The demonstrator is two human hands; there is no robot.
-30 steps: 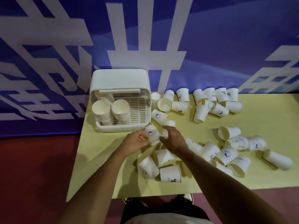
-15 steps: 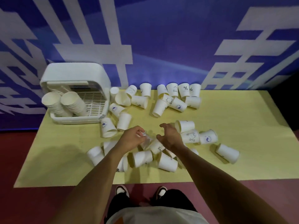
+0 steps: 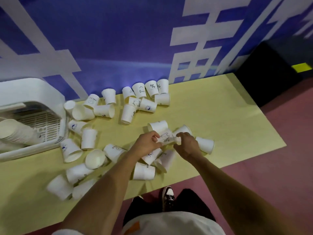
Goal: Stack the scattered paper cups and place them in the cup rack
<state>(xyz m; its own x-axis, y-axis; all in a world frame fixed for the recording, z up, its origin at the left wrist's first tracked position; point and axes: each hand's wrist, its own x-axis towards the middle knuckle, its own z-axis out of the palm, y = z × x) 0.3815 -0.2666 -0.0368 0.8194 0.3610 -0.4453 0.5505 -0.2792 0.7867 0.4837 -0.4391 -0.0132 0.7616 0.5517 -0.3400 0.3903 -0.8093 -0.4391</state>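
Several white paper cups lie scattered on the yellow table (image 3: 220, 119). Between my two hands lies a cup printed with a small bear (image 3: 165, 137), on its side above the table. My left hand (image 3: 147, 144) pinches its left end and my right hand (image 3: 185, 145) grips its right end. Whether a second cup is nested there is hidden by my fingers. The white cup rack (image 3: 30, 99) stands at the far left, with a stack of cups (image 3: 15, 131) leaning inside it.
A cluster of cups (image 3: 145, 97) sits along the blue wall at the back. More cups (image 3: 76, 175) lie near the table's front edge under my left forearm. Red floor and my shoes (image 3: 167, 195) are below; a black box (image 3: 279, 68) stands at the right.
The view has swung right, pushing the rack toward the left edge. My hands moved right from the cups near the rack and now hold the bear cup between them.
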